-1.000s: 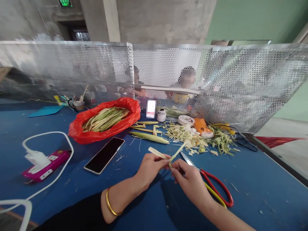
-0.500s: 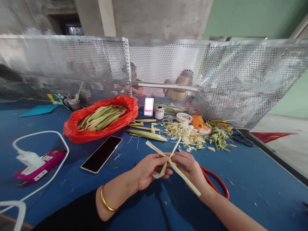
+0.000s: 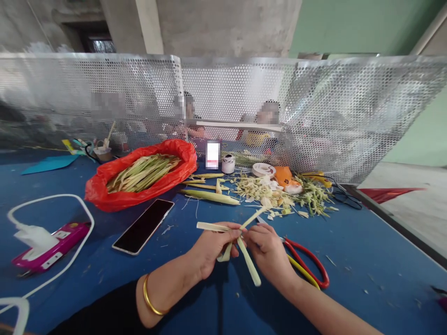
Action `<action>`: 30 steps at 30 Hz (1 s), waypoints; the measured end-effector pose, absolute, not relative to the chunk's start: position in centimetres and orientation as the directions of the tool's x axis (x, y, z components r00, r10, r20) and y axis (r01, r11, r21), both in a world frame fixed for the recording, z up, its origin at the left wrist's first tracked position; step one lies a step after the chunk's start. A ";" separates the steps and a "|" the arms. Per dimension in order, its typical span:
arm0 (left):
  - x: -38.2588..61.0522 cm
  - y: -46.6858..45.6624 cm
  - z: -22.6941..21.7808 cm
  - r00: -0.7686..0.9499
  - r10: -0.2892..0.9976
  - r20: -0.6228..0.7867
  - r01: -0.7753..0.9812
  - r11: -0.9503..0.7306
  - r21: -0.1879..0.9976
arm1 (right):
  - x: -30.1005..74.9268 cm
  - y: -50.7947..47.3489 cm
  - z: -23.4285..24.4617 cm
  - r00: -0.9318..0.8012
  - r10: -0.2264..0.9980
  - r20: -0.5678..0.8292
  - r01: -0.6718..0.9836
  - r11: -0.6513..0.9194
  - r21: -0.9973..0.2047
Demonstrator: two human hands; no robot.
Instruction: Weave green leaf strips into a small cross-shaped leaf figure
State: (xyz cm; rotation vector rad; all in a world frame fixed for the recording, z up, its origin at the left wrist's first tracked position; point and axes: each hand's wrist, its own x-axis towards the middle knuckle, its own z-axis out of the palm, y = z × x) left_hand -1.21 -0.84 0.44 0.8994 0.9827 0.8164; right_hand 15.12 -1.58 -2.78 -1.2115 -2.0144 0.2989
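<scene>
Both my hands meet over the blue table, pinching crossed pale green leaf strips [image 3: 244,253]. My left hand [image 3: 209,249], with a gold bangle on its wrist, is closed on the strips where they cross; one strip end sticks out to the left. My right hand [image 3: 268,251] is closed on the same strips from the right, and one strip end hangs down toward me between the hands. Red and yellow handled scissors [image 3: 307,267] lie on the table just right of my right hand.
A red plastic bag [image 3: 104,193] of green strips sits at back left, a black phone [image 3: 143,226] lies in front of it. A pink power strip [image 3: 47,249] with white cable is at far left. Leaf scraps [image 3: 279,193] and tape rolls lie before the perforated metal screen [image 3: 314,111]; people sit behind it.
The strips were re-folded between my fingers: the long end that stuck out lower right now hangs shorter toward me, and a strip end now points left. My right hand shifted, uncovering the scissors.
</scene>
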 end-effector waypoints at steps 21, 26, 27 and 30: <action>-1.1 -1.2 0.2 0.528 0.747 -0.405 -0.219 0.580 0.784 | 15.4 -1.3 -3.2 -0.287 0.827 0.483 0.677 0.532 -0.508; -1.4 -0.9 0.6 0.487 0.782 -0.389 -0.112 0.497 0.861 | 15.2 -1.3 -3.3 -0.292 0.832 0.471 0.660 0.532 -0.531; -1.5 -0.9 0.7 0.487 0.786 -0.379 -0.107 0.485 0.868 | 15.4 -1.3 -3.2 -0.302 0.836 0.459 0.664 0.529 -0.528; -1.7 -0.6 0.8 0.525 0.769 -0.364 -0.115 0.488 0.865 | 16.2 -1.2 -2.3 -0.308 0.867 0.392 0.737 0.478 -0.478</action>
